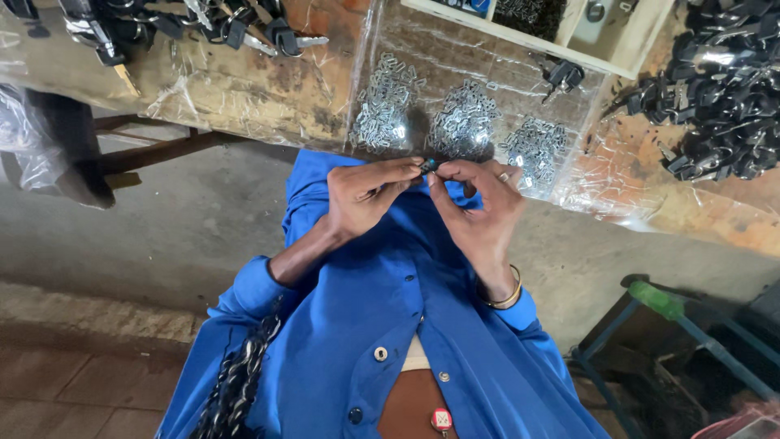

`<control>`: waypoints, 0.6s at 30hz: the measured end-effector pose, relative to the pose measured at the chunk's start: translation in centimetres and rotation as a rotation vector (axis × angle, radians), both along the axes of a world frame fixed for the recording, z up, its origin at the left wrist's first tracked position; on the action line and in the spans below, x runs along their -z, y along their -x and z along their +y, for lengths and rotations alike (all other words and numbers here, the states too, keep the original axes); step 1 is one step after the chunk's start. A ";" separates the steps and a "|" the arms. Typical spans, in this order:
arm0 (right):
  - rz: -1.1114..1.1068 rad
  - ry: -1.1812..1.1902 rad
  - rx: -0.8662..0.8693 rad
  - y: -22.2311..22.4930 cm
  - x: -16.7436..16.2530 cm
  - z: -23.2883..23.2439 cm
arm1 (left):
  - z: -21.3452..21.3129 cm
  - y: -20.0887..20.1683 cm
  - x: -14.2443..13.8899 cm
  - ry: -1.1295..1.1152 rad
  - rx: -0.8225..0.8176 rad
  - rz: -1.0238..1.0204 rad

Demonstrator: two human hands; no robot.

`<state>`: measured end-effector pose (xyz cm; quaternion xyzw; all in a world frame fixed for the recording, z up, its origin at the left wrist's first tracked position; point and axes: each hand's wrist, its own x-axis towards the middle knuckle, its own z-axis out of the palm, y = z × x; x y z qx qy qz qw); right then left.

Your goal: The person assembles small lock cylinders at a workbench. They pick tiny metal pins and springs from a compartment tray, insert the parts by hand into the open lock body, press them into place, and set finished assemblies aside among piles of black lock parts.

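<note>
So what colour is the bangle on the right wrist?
Gold, a thin bangle just above the blue cuff; the head view shows it.

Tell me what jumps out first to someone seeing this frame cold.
Dead centre, the left hand and right hand pinch one small dark part between their fingertips, in front of a bright blue work shirt. Just beyond them, three heaps of small shiny metal pieces lie under clear plastic on the worn wooden bench. A big pile of black key heads fills the bench's right end.
</note>
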<state>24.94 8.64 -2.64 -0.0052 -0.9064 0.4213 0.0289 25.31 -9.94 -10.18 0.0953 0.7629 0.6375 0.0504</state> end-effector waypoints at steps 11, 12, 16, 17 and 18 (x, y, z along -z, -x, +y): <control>0.007 -0.068 -0.089 0.1 0.2 0.0 | -0.4 0.1 -0.1 -0.002 -0.027 0.059; 0.022 -0.038 -0.104 0.2 0.3 0.0 | -0.6 0.1 -0.2 -0.001 -0.033 0.053; 0.053 -0.037 -0.216 0.8 0.7 -0.4 | -1.8 0.0 -0.4 0.052 -0.042 0.130; 0.052 -0.065 -0.256 0.9 0.7 -0.5 | -2.2 -0.1 -0.5 0.063 -0.054 0.142; 0.059 -0.080 -0.287 1.1 0.7 -0.5 | -2.6 -0.1 -0.6 0.076 -0.065 0.156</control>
